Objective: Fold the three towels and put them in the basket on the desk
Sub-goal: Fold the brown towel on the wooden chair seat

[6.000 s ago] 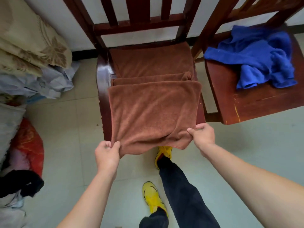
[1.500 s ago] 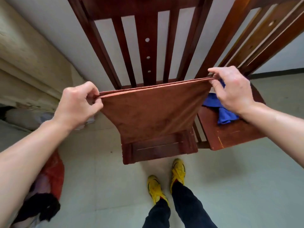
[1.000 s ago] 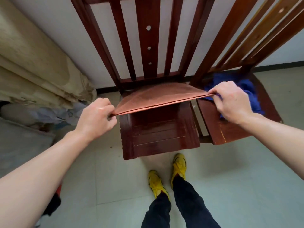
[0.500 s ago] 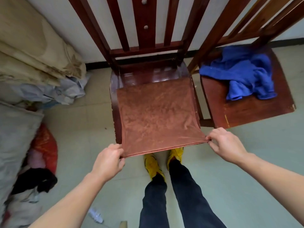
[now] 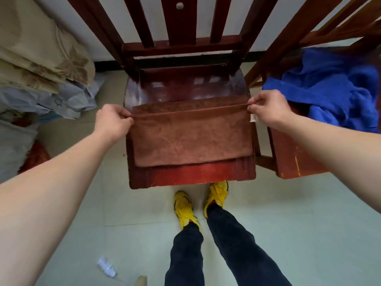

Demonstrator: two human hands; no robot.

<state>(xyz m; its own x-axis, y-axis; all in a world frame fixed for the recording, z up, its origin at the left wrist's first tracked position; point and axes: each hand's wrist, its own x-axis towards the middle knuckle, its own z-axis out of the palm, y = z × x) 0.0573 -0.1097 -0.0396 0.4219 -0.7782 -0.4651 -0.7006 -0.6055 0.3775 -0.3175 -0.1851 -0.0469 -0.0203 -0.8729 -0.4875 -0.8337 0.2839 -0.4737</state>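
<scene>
A brown towel [image 5: 191,139] lies partly folded on the seat of a dark red wooden chair [image 5: 191,176]. My left hand [image 5: 112,121] pinches its raised edge at the left corner, and my right hand [image 5: 268,108] pinches the same edge at the right corner. That edge is stretched taut above the layers lying flat on the seat. A crumpled blue towel [image 5: 332,89] sits on a second wooden chair [image 5: 296,166] to the right. No basket or desk is in view.
Piled beige and grey bedding [image 5: 41,65] and a red bundle [image 5: 36,155] fill the floor at left. My legs and yellow shoes [image 5: 183,207] stand just in front of the chair. A small plastic wrapper [image 5: 107,266] lies on the tiled floor.
Both hands pulled the towel's edge down toward me over the seat, then carried it back over, so the towel now lies doubled on the seat with the edge raised near its far side.
</scene>
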